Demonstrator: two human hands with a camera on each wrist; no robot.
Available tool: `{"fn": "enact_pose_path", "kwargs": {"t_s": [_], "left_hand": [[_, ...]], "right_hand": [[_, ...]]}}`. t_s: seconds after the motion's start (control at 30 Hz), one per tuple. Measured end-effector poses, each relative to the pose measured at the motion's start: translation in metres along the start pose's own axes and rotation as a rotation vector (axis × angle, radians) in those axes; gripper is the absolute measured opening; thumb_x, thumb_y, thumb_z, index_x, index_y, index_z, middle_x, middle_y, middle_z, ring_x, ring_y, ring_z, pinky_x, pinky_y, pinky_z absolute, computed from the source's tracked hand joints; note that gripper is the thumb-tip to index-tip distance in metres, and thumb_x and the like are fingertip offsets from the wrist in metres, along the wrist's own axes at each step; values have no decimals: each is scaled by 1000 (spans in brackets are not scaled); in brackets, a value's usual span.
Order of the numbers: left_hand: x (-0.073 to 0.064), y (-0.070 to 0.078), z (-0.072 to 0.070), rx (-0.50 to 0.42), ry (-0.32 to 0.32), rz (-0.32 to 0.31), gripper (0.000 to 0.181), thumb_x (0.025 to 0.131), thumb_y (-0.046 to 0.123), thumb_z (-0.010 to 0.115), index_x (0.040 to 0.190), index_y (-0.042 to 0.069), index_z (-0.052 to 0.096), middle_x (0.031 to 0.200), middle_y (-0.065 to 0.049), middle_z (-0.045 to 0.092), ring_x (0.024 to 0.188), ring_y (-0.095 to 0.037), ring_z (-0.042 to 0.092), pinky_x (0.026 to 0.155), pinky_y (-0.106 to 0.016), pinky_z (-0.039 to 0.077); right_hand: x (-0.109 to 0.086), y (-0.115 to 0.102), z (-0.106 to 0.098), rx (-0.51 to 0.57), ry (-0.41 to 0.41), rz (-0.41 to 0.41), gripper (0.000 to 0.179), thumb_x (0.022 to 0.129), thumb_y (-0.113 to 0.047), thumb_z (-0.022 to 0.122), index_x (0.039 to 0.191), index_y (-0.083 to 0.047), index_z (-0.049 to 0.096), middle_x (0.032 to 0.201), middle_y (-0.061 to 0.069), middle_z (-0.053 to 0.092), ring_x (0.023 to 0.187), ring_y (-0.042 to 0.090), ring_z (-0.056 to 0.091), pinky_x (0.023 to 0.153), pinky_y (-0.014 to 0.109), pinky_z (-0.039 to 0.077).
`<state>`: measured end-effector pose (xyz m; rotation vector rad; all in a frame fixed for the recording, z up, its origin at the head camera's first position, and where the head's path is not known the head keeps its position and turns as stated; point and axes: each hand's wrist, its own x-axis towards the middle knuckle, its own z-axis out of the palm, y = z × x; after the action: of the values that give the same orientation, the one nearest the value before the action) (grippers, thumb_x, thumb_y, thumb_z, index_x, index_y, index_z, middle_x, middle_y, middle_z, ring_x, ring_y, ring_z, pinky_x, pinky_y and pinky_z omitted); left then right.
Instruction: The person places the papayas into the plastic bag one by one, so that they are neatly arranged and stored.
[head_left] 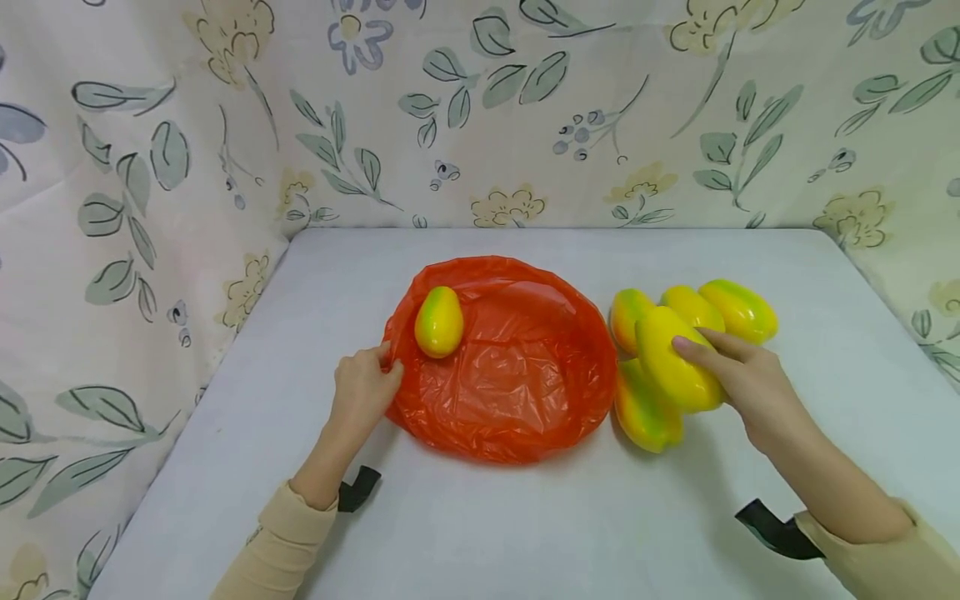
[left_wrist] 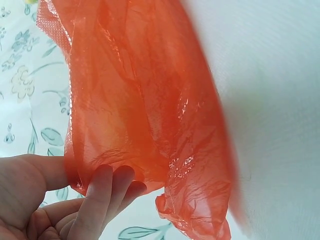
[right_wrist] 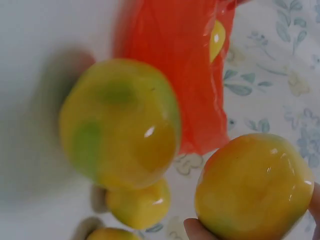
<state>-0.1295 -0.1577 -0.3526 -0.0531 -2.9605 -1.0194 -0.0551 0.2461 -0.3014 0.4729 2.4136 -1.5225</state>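
Note:
A round, open-mouthed red plastic bag (head_left: pixel 510 375) stands on the table, its rim spread wide. One yellow-green mango (head_left: pixel 439 323) shows at the left of its opening. My left hand (head_left: pixel 363 385) pinches the bag's left rim between thumb and fingers, and the thin plastic (left_wrist: pixel 135 100) hangs in folds in the left wrist view. With my right hand (head_left: pixel 753 387) I grip a large, glossy yellow mango (head_left: pixel 672 358) above several other mangoes (head_left: pixel 648 417) grouped right of the bag. In the right wrist view the held mango (right_wrist: pixel 252 187) covers most of my fingers.
A white table (head_left: pixel 540 533) lies under everything. Behind it and at the sides hangs a flowered cloth (head_left: pixel 360 142). Dark straps (head_left: pixel 780 533) stick out near both sleeves. The mango group's left side sits right at the bag's edge.

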Motion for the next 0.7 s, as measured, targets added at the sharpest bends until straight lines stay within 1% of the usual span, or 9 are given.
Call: {"fn": "enact_pose_path", "kwargs": {"t_s": [0.1,0.2,0.37,0.5,0.6,0.7], "left_hand": [[0,0,0,-1,3,5,41,91,6,58,129,-8,57,54,-6,46,41,-16,39,44,-22,33],[0,0,0,-5,3,3,42,91,7,58,129,-8,57,55,-7,48,41,-16,40,43,-22,34],[-1,0,0,-3,11,9,41,90,6,58,129,-9,57,56,-8,51,41,-15,39,43,-22,34],[-1,0,0,3,31,32,40,89,4,58,126,-10,59,59,-8,53,41,-13,37,42,-22,31],[-1,0,1,2,33,36,40,88,4,58,126,-10,59,58,-7,51,40,-13,36,41,-22,30],[-2,0,1,-1,26,28,41,89,5,58,127,-9,58,55,-6,48,40,-14,37,42,-22,31]], "right_hand": [[0,-11,9,24,-6,-18,85,95,-54,50,154,0,19,150,27,24,122,36,37,93,37,41],[-1,-21,18,47,-17,-17,85,94,-54,52,154,-3,20,150,25,26,123,35,37,94,38,41],[-3,-38,35,87,-47,-20,84,94,-52,54,154,-4,21,152,23,28,126,36,37,100,45,38],[-4,-50,48,115,-69,-21,81,94,-51,55,154,-7,24,154,22,25,133,37,31,106,50,33],[-4,-59,58,118,-70,-15,80,93,-51,57,155,-12,26,156,18,23,136,36,27,107,51,32],[-4,-66,67,133,-74,-17,78,92,-50,59,154,-14,28,155,15,26,134,34,31,105,47,36]]}}
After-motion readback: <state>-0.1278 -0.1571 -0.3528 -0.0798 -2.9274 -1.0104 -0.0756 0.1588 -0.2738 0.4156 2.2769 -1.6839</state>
